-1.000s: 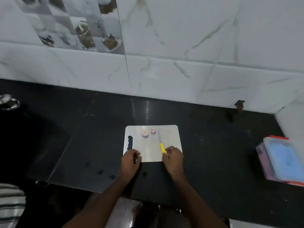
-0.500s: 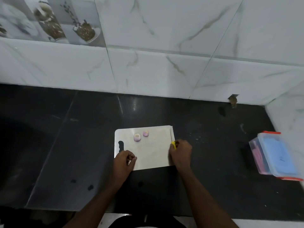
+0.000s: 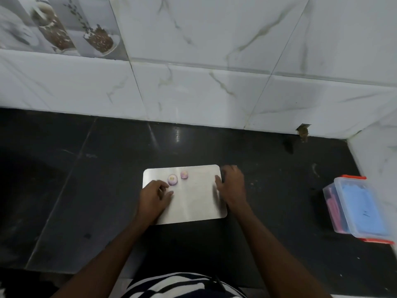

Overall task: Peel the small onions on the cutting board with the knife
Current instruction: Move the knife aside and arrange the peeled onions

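A striped garment [image 3: 178,284] is seen at the bottom edge, nearest the camera, and two bare forearms are extended from there over the black countertop [image 3: 86,190]. The left hand [image 3: 153,195] is laid on the near left part of the steel cutting board [image 3: 193,203], its fingers loosely spread and stretched toward the onions, nothing being held. The right hand [image 3: 231,186] is placed at the board's right edge with the fingers curled downward; it is blurred, the knife cannot be made out, and whether anything is gripped cannot be told. Just beyond the left fingertips, the larger small onion [image 3: 172,179] is found on the board's far left part, with a smaller onion [image 3: 184,174] just beside it. A clear lidded plastic container [image 3: 361,207] is set well apart at the right. The white marble-patterned wall tiles [image 3: 214,72] are seen farthest back.
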A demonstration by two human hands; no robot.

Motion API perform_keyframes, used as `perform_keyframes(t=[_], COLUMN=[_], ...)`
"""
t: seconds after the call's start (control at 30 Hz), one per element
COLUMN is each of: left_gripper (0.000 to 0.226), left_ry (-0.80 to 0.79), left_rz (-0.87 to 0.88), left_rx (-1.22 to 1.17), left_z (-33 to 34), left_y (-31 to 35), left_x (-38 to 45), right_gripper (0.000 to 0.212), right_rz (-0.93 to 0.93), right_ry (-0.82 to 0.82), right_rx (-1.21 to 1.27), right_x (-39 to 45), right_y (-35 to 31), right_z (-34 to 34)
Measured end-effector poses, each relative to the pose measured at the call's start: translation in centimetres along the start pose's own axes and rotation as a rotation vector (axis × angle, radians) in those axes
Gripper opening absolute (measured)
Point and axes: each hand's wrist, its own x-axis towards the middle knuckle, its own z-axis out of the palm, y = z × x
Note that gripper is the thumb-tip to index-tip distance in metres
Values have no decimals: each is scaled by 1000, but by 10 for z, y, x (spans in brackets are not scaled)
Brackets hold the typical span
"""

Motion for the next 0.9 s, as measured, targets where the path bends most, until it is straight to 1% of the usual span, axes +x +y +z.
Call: perform_keyframes(t=[0.07,0.13,0.2,0.27,0.33,0.4,0.43,0.6,0.73,0.8,0.87,0.9], left_gripper=[47,64,64,52,41,38,38,39,38,51,70,76], left_ry=[26,-35,-80,-98,-105,-110,-124,-258,-287,-272,-222,-180], left_rz=[-62,-72,-27,-12,-18,-11,2,87,138,185,241,251], left_rx=[-23,30,103,104,85,73,68,69,115,147,204,212], left_z=[1,5,9,11,11,14,13,9,11,9,4,-1], left_y=[4,11,18,19,17,13,14,24,21,16,7,-1], left_x=[17,29,35,39,41,42,41,32,20,18,16,13], right_gripper=[29,37,42,39,29,16,14,26,23,31,52,60], right_rz=[-123,-158,-188,-225,-248,-251,-246,-199,-184,-195,-226,-230], right_ry=[-131,-262,-374,-437,-438,-408,-391,-399,-442,-437,-406,-381], right_rx=[54,43,8,-4,12,37,44,46,26,16,-6,-10], right_x=[20,34,41,42,40,36,33,1,-19,-20,-18,-18], right_y=[-28,-51,-63,-64,-60,-56,-53,-34,-26,-24,-21,-18], right_z=[16,36,56,70,76,73,70,50,48,47,43,39])
